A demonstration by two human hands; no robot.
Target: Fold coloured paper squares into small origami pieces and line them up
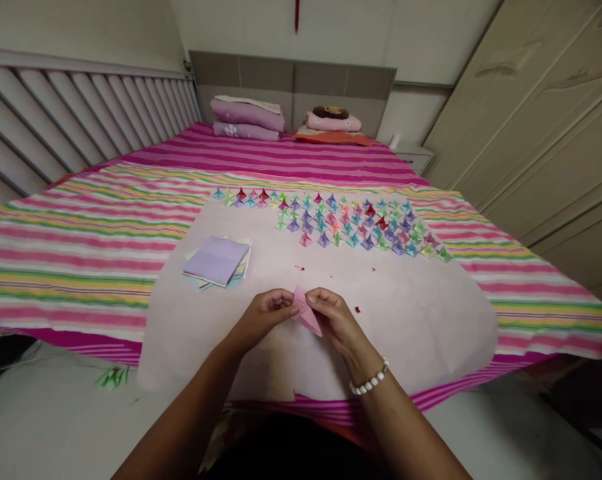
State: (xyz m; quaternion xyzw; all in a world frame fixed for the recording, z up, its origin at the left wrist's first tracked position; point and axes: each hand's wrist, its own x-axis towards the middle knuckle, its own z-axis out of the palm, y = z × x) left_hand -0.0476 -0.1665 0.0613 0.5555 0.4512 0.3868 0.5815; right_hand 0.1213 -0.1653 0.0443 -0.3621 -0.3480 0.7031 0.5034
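Note:
My left hand (263, 313) and my right hand (333, 317) both pinch a small pink folded paper (305, 313) between their fingertips, just above a large pale sheet (421, 320) spread on the bed. The paper is creased into a pointed shape. A white bead bracelet (369, 382) circles my right wrist. A stack of coloured square papers (217, 262), lilac on top, lies to the left of my hands. Beyond them, several small folded paper pieces (341, 223) in many colours stand in rows across the far part of the sheet.
The bed carries a striped pink, green and yellow cover (71, 247). Folded bedding and pillows (248, 119) lie by the headboard. A slatted rail (81, 113) runs along the left, wardrobe doors (545, 133) stand on the right. A green paper scrap (111, 378) lies on the floor.

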